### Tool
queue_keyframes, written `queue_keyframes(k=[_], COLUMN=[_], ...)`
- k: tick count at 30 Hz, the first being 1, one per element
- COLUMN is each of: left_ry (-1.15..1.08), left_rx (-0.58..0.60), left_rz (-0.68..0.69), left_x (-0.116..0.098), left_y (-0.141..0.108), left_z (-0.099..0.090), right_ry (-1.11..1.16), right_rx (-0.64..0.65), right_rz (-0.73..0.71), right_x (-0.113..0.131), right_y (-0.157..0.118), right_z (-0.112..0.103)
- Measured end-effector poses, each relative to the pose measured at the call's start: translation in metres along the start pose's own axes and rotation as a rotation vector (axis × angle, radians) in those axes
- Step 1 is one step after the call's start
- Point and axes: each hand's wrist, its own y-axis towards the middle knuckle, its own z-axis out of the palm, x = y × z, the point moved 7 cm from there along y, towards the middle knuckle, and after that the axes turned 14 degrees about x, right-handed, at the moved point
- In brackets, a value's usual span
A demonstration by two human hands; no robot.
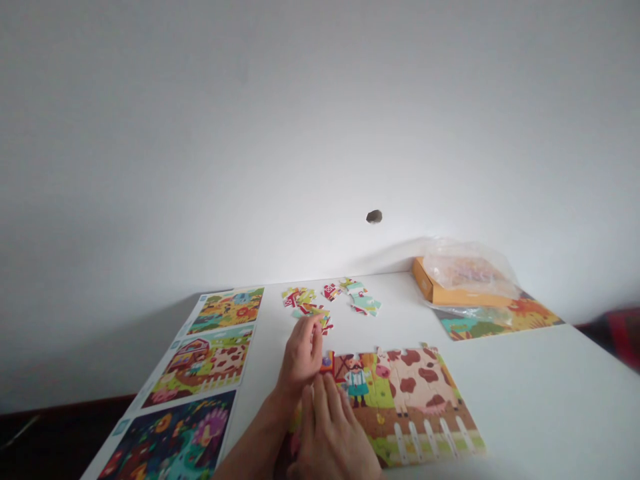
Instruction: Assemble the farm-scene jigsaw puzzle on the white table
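A partly assembled jigsaw puzzle (415,390) of a cow, a farmer and a white fence lies flat on the table. My right hand (333,427) rests palm down over its left part, fingers stretched out, hiding the pieces beneath. Just beyond, at the puzzle's upper left corner, my left hand (301,350) is raised with its fingers curled together. Whatever those fingers hold, if anything, cannot be made out. Loose puzzle pieces (300,298) lie past the left fingertips, and some overlap each other. More pieces, pale green and red (365,303), lie further right.
At left, a printed sheet (207,367) shows three pictures, the middle one a matching farm scene. Back right stands an orange box (460,295) with a clear plastic bag (473,267) on top, over another picture board (505,323). A white wall (300,167) with a hole rises behind.
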Motion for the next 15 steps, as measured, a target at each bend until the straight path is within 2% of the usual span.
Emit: queue_keyframes(k=[3, 4, 5, 8, 11, 13, 15], left_ry=[0.109, 0.156, 0.203, 0.33, 0.409, 0.425, 0.412], left_rx=[0.011, 0.031, 0.059, 0.121, 0.15, 0.195, 0.281], left_rz=[0.008, 0.009, 0.013, -0.001, 0.009, 0.059, 0.166], left_x=[-0.002, -0.004, -0.007, -0.016, -0.028, -0.041, -0.06], left_y=[-0.001, -0.001, -0.001, 0.0, -0.001, -0.005, -0.013], left_z=[0.004, 0.006, 0.008, 0.01, 0.008, 0.011, 0.02], right_ry=[0.224, 0.297, 0.344, 0.377, 0.329, 0.281, 0.234], right_rx=[0.375, 0.479, 0.523, 0.526, 0.532, 0.524, 0.507], right_rz=[-0.059, -0.065, -0.076, -0.018, 0.076, 0.169, 0.211], right_x=[-0.03, -0.038, -0.045, -0.071, -0.103, -0.128, -0.146], right_y=[0.018, 0.017, 0.015, 0.005, -0.007, -0.014, -0.02], right_z=[0.008, 0.008, 0.005, -0.004, -0.003, -0.002, -0.003])
